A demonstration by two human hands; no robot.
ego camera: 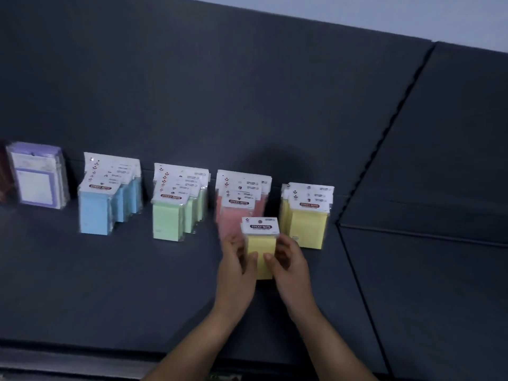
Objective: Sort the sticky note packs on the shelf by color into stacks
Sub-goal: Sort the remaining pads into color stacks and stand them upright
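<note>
Left hand and right hand both grip yellow pack, held before pink stack. Yellow stack just right. Green stack, blue stack, purple stack stand leftward on shelf.
</note>
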